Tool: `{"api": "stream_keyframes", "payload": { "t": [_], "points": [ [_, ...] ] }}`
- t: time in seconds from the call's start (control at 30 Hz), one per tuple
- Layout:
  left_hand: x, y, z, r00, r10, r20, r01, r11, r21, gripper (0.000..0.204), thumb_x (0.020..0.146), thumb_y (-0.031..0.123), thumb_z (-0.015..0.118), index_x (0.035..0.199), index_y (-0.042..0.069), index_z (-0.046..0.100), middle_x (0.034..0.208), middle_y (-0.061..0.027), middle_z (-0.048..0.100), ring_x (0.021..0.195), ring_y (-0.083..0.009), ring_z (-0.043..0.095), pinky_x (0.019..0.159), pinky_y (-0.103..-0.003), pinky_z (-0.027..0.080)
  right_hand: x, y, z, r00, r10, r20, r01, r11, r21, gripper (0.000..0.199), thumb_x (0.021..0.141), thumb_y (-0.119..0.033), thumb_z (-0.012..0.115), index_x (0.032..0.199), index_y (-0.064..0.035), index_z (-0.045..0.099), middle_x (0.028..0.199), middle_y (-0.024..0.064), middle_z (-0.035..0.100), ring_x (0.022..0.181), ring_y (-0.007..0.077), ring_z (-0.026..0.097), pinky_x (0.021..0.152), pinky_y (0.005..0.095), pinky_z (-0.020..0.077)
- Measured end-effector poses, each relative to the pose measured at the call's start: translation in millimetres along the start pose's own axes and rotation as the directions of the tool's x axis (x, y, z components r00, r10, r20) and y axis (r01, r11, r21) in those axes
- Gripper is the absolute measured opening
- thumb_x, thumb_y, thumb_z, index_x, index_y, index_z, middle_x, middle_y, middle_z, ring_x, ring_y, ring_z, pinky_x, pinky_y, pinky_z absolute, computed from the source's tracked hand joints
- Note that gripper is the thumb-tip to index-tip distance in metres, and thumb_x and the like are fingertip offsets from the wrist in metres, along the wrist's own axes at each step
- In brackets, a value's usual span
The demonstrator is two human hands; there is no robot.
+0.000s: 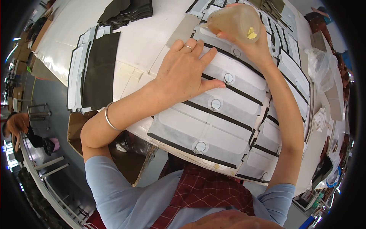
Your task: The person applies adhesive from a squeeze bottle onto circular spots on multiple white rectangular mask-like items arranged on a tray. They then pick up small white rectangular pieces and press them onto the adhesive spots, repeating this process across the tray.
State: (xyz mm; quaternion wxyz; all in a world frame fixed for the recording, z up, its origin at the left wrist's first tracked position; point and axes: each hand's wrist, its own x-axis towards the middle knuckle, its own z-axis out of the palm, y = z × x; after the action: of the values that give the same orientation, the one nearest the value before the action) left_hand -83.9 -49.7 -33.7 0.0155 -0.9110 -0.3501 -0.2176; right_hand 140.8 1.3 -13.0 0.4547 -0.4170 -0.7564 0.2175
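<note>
My left hand (183,72) lies with its fingers spread on overlapping white pieces (232,93) with black edges, each bearing a small round disc (215,104). It wears a ring, and a bangle circles that forearm. Farther off, my right hand (259,47) is wrapped round a cloudy, yellowish plastic bottle (232,22) held tilted above the far end of the row. A yellow patch (251,33) shows on the bottle. Its mouth end is hidden from me.
Black sheets on white pieces (100,72) lie at left, with a dark stack (127,11) behind. More white pieces (293,72) run along the right, beside a clear plastic bag (322,68). An open cardboard box (129,164) stands below the table's left edge. Another person (18,126) is at far left.
</note>
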Motion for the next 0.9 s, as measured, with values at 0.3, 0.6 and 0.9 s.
{"api": "stream_keyframes", "payload": {
  "t": [0.3, 0.6, 0.9],
  "points": [
    [-1.1, -2.1, -0.3, 1.000, -0.002, -0.015, 0.001, 1.000, -0.023, 0.077, 0.083, 0.065, 0.067, 0.129, 0.002, 0.065, 0.124, -0.0212, 0.066, 0.110, -0.0312, 0.059, 0.091, -0.039, 0.042, 22.3, -22.2, -34.2, 0.820, -0.466, -0.332, 0.316, 0.853, -0.416, 0.062, 0.080, -0.021, 0.089, 0.130, -0.0067, 0.056, 0.125, 0.0078, 0.060, 0.116, 0.0174, 0.058, 0.101, 0.0318, 0.0478],
    [21.0, -13.1, 8.1, 0.992, 0.026, -0.126, -0.030, 0.999, -0.028, 0.070, 0.087, 0.059, 0.067, 0.128, 0.002, 0.066, 0.123, -0.0216, 0.066, 0.110, -0.0337, 0.059, 0.092, -0.040, 0.042, 44.4, 4.0, -60.3, 0.862, -0.078, -0.501, 0.148, 0.984, 0.102, 0.050, 0.089, -0.023, 0.082, 0.128, -0.0037, 0.057, 0.120, 0.0073, 0.062, 0.107, 0.0182, 0.062, 0.092, 0.0336, 0.0532],
    [60.4, -25.4, 39.7, 0.986, 0.033, -0.161, -0.027, 0.999, 0.036, 0.073, 0.088, 0.065, 0.062, 0.127, 0.003, 0.067, 0.117, -0.0169, 0.068, 0.111, -0.0312, 0.060, 0.092, -0.040, 0.043, 31.6, 36.7, -22.2, 0.974, 0.154, -0.167, -0.135, 0.984, 0.120, 0.050, 0.084, -0.028, 0.086, 0.121, -0.0020, 0.063, 0.113, 0.0061, 0.069, 0.104, 0.0160, 0.065, 0.091, 0.0316, 0.0523]
  ]
}}
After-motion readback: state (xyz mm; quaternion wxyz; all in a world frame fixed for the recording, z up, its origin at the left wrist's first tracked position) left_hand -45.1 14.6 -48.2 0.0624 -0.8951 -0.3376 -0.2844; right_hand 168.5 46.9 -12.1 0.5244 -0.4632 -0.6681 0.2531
